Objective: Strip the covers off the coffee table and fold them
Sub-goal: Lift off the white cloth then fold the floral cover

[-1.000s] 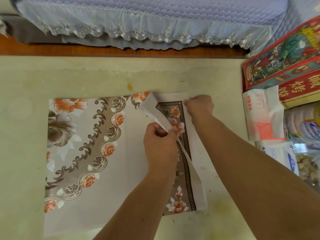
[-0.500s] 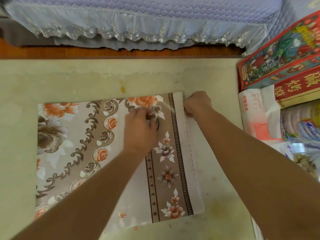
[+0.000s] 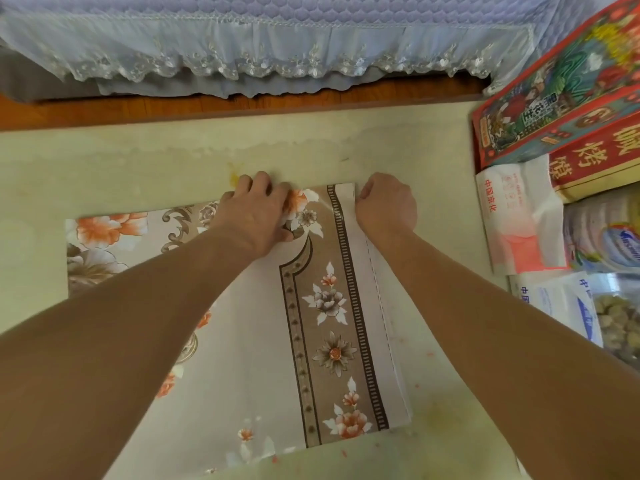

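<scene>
Floral cover (image 3: 332,306) lies folded flat on the pale coffee table top (image 3: 138,161), its striped border running along the right-hand edge. Left hand (image 3: 258,211) rests on the cover's far edge, fingers curled down over the fabric. Right hand (image 3: 386,204) is closed into a fist at the far right corner, gripping the cover's edge. Packaged goods (image 3: 561,126) stand at the right. A lace-trimmed blue sofa cover (image 3: 277,46) hangs beyond the table.

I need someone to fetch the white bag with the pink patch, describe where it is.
Look along the table's right edge, where packages crowd together. Below the red boxes lies the white bag, alone in having a pink patch and red lettering.
</scene>
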{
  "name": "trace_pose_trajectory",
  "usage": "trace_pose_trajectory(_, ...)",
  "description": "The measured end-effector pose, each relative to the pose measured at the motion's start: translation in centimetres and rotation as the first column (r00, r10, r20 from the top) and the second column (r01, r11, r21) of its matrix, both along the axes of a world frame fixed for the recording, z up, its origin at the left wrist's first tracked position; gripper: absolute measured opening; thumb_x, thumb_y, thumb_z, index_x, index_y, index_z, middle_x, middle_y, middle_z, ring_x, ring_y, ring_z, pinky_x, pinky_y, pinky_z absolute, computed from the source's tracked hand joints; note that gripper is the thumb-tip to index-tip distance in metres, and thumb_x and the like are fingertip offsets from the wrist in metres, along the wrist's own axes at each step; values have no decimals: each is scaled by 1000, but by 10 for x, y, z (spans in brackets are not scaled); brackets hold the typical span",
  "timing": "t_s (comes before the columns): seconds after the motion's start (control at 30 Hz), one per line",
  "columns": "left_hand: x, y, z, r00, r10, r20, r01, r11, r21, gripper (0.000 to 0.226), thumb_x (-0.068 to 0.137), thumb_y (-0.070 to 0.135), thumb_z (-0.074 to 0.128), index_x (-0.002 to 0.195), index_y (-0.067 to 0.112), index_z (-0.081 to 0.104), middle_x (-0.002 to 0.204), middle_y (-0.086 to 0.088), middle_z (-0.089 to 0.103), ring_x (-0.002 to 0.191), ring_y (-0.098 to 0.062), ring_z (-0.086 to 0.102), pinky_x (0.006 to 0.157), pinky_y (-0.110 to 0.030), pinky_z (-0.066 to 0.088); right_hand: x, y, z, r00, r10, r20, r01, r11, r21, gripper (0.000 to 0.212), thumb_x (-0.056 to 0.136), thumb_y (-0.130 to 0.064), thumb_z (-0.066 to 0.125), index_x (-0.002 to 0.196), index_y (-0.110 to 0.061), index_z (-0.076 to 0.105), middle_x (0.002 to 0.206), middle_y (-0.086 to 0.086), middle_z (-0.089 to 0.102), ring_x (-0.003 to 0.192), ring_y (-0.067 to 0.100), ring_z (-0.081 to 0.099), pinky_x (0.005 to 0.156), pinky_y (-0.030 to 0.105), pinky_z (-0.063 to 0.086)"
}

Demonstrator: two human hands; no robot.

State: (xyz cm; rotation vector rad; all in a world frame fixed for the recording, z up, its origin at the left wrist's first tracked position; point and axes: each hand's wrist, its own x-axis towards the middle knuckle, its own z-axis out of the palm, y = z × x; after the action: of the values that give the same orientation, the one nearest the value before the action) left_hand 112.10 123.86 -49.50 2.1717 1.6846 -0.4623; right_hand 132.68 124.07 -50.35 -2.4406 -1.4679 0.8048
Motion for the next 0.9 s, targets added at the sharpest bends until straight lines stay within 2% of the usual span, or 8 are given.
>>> trace_pose_trajectory(0.07, 1, 0, 0, 1000, -7, -13, 7, 1000, 9, 81, 86, 55, 70, 149, 26, 30, 141, -8, 32, 132, -33, 33, 103, -49, 43, 1, -2, -2, 997, 22, -73, -19, 999, 38, 21, 98, -31, 53, 85, -18, 64, 80, -2, 62, 78, 22, 60, 68, 31, 47)
trace_pose_trajectory(0.2, 1, 0, -1, 1000, -11, -21, 12, 1000, 5, 79, 86, 54, 71, 147, 26, 30, 140, -9, 32, 131, -33, 34, 102, -49, 45, 5, -3, -2, 923, -84, -376, 65, 996, -61, 69, 96, -66, 35, 80, -5, 64, 76, 5, 65, 72, 22, 60, 72, 36, 49)
trace_pose_trajectory(0.3, 1, 0, 0, 1000, -19, -18, 19, 1000, 7, 77, 85, 55, 71, 142, 25, 29, 138, -10, 33, 129, -34, 35, 100, -49, 46, 5, -10, -6, 970, 71, -232, -81, 996, -33, 42, 95, -43, 58, 68, -12, 49, 66, 2, 51, 62, 18, 48, 54, 26, 36)
trace_pose_trajectory(0.4, 3, 2, 3, 997, -66, -35, 67, 998, 22, 78, 84, 55, 72, 139, 25, 26, 136, -9, 33, 127, -33, 38, 98, -47, 47, 4, -3, -13, 987, 42, -155, -50, 997, -50, 31, 91, -29, 68, 70, -15, 49, 67, -2, 50, 60, 13, 49, 48, 24, 30)
trace_pose_trajectory(0.47, 4, 2, 3, 990, -133, -52, 136, 989, 57, 77, 86, 53, 72, 139, 24, 25, 136, -9, 35, 126, -31, 39, 100, -46, 45, -1, 6, -12, 990, 23, -138, -40, 992, -116, 28, 88, -29, 72, 74, -15, 53, 71, 1, 55, 66, 19, 57, 47, 24, 30)
trace_pose_trajectory(0.6, 4, 5, 2, 989, -131, -71, 137, 987, 84, 84, 83, 57, 72, 143, 21, 26, 135, -10, 39, 126, -31, 40, 105, -46, 38, -7, 9, -15, 994, -9, -107, -6, 989, -145, 16, 87, -22, 70, 91, -8, 63, 81, 5, 61, 71, 21, 60, 47, 22, 30)
trace_pose_trajectory(0.8, -1, 7, 2, 986, -166, -23, 167, 985, 31, 65, 87, 56, 69, 131, 18, 41, 130, -8, 42, 123, -29, 40, 104, -45, 37, -6, 7, -10, 987, -39, -156, 19, 992, -127, 16, 89, -24, 71, 94, -9, 65, 85, 5, 63, 65, 14, 52, 47, 21, 31)
trace_pose_trajectory(0.9, -1, 4, 0, 968, -248, 31, 246, 967, 74, 59, 89, 48, 68, 131, 18, 40, 132, -6, 42, 123, -27, 41, 102, -41, 37, -6, 0, -5, 984, 8, -179, -23, 997, -80, 16, 93, -21, 66, 81, -15, 56, 74, -1, 55, 65, 14, 51, 50, 21, 32)
